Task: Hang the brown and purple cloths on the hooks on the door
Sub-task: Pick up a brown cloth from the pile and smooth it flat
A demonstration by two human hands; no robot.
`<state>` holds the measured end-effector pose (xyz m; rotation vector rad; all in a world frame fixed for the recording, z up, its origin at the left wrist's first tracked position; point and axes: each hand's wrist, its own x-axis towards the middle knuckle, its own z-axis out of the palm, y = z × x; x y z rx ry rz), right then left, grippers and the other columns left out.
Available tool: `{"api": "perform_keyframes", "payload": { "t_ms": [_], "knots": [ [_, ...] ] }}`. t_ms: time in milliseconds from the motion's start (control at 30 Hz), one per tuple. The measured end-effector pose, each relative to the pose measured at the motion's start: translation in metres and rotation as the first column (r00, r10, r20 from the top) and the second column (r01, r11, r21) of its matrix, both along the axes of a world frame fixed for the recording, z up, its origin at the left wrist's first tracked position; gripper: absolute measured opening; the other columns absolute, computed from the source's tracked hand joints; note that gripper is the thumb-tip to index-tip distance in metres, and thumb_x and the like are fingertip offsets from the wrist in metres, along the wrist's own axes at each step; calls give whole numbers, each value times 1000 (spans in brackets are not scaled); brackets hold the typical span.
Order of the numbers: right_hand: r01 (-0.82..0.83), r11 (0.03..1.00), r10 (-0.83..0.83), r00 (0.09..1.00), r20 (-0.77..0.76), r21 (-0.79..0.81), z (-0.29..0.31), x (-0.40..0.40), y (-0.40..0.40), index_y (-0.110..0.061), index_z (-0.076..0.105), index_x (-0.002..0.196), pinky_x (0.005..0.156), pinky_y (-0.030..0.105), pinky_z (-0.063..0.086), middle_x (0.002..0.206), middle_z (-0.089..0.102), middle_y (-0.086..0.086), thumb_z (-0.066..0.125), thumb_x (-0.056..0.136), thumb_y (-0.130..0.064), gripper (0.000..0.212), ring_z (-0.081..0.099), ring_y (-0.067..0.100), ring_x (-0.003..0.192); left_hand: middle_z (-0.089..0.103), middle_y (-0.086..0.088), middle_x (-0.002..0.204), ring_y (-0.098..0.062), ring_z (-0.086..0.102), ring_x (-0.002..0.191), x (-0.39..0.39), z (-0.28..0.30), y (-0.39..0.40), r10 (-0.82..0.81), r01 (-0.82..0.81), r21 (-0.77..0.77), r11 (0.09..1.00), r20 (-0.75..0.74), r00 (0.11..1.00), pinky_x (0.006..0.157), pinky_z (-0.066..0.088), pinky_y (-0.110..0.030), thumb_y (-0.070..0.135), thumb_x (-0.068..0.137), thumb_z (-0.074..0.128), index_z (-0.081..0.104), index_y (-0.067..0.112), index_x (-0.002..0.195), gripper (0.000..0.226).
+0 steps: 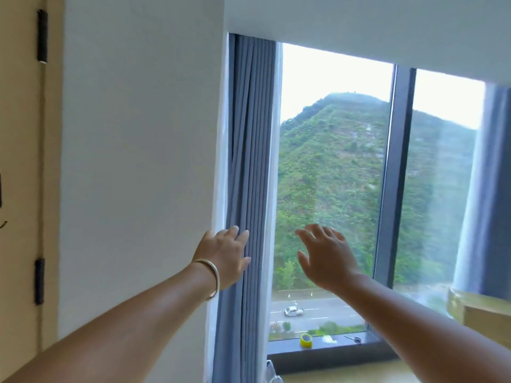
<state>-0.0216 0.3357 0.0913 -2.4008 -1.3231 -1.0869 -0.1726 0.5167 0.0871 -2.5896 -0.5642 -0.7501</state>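
- Progress: cannot be judged complete or begun. No brown cloth, purple cloth or hook shows in this view; where the cloths are cannot be told.
- Door (19, 161): one, at the far left edge, beige, only a strip visible. Two black hinges on it, upper (42, 35) and lower (39, 281).
- Hands: two, both raised toward the window, both empty with fingers spread.
- Left hand (225, 257): released, fingers at the curtain's folds; one bracelet (211, 277) on the wrist.
- Right hand (325, 257): released, palm forward before the glass, touching nothing that can be made out.
- Curtain (249, 161): one grey-blue, gathered left of the window; a second (495, 189) at the right edge.
- Window (334, 175): two panes, one dark mullion.
- Sill (326, 345): one yellow tape roll (306, 341), one pair of scissors (354, 339).
- Remaining, by judgement: turn to the door, find both cloths, hang each.
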Motion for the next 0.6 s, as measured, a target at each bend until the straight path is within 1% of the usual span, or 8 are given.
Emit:
{"api": "perform_keyframes", "payload": {
  "t_ms": [167, 267, 367, 467, 600],
  "knots": [
    [174, 985, -174, 983, -52, -14, -7, 36, -84, -27, 45, 136, 106, 39, 34, 136, 49, -1, 52, 91, -40, 48, 47, 22, 124, 33, -3, 151, -22, 40, 132, 66, -3, -56, -176, 175, -45, 984, -18, 984, 111, 28, -45, 54, 95, 36, 19, 22, 149, 65],
    [267, 963, -268, 961, -70, -25, -11, 57, -140, -26, 45, 136, 105, 39, 35, 135, 50, -1, 53, 91, -39, 48, 48, 21, 123, 34, -4, 151, -23, 42, 132, 106, -6, -96, -266, 264, -60, 963, -19, 964, 111, 29, -47, 55, 95, 37, 20, 23, 148, 65],
    [373, 928, -373, 922, -99, -26, -14, 77, -201, -26, 45, 135, 103, 38, 38, 134, 50, -2, 53, 91, -39, 47, 49, 20, 122, 34, -5, 151, -25, 42, 132, 146, -9, -144, -362, 360, -55, 931, -33, 932, 108, 31, -46, 56, 94, 36, 20, 24, 148, 64],
    [475, 880, -474, 872, -122, -21, -16, 95, -261, -27, 44, 136, 101, 36, 40, 132, 51, -3, 50, 92, -38, 46, 51, 18, 119, 35, -5, 150, -25, 41, 132, 184, -10, -196, -448, 446, -63, 893, -36, 893, 109, 30, -47, 56, 94, 36, 20, 25, 148, 64],
    [585, 811, -580, 802, -138, -8, -21, 113, -341, -29, 43, 136, 96, 35, 42, 126, 54, -5, 49, 92, -39, 46, 52, 16, 112, 38, -5, 147, -25, 44, 129, 226, -14, -272, -562, 560, -50, 827, -37, 826, 107, 33, -45, 55, 94, 35, 20, 25, 148, 64]
  ]
}}
